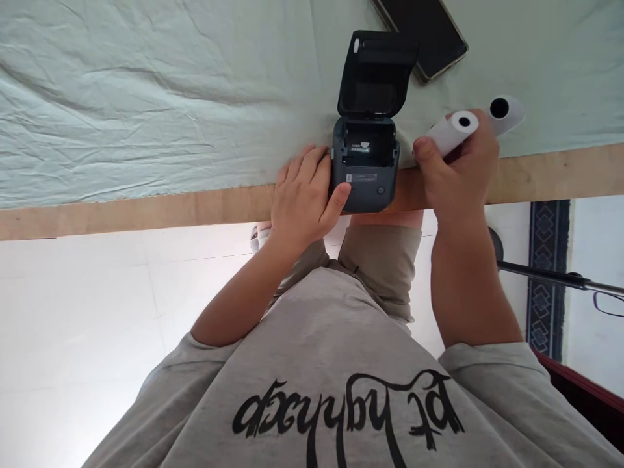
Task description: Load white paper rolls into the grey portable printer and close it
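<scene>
A small dark grey thermal printer sits at the table's front edge with its lid raised and the paper bay exposed. My left hand lies against the printer's left side, fingers stretched flat on the table and thumb resting on the printer's front corner. To the right of the printer, my right hand is closed around a white paper roll, whose dark core hole faces up. Just beyond that hand is a second white paper roll, with a wider core hole and partly hidden by my fingers.
A dark phone lies behind the printer, partly covered by its lid. Pale green cloth covers the table, with a bare wooden edge along the front. Near my right arm, a black pole crosses above the floor.
</scene>
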`<act>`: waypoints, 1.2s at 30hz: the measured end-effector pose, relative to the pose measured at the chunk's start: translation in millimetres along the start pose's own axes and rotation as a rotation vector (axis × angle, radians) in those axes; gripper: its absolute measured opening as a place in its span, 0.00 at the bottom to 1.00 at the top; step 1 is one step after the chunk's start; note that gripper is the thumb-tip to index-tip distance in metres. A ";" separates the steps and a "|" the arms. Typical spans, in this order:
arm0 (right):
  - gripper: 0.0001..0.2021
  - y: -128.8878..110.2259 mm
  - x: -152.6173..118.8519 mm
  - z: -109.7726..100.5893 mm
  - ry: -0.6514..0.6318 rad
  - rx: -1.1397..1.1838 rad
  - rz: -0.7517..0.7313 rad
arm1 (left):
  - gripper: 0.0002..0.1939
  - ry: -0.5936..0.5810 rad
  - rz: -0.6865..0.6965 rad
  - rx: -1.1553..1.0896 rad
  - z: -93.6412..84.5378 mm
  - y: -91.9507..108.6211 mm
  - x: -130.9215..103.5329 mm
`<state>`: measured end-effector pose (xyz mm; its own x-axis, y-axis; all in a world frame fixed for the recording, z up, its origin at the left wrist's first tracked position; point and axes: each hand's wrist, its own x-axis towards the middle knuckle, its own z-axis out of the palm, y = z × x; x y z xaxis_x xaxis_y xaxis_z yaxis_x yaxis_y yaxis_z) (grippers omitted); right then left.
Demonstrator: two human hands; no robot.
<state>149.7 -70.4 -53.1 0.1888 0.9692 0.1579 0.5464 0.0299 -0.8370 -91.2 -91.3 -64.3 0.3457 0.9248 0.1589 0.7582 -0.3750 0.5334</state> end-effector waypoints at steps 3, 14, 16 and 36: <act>0.13 -2.6 8.4 1.7 0.082 -0.157 -0.116 | 0.46 0.001 -0.001 -0.001 0.1 0.3 0.0; 0.30 -2.0 -7.9 -14.4 0.207 -0.302 -0.375 | 0.44 0.010 0.003 0.037 -0.6 0.9 -0.2; 0.27 4.8 -1.8 -29.5 0.347 -0.380 -0.505 | 0.43 0.009 -0.002 0.031 -0.5 1.0 0.0; 0.29 52.2 29.3 -37.2 0.309 -0.321 -0.179 | 0.44 0.001 -0.027 0.017 -0.4 2.8 1.7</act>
<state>214.2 -49.5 -72.8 0.2754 0.8363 0.4740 0.8077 0.0661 -0.5859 -88.7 -90.7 -62.2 0.3245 0.9346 0.1458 0.7764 -0.3512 0.5233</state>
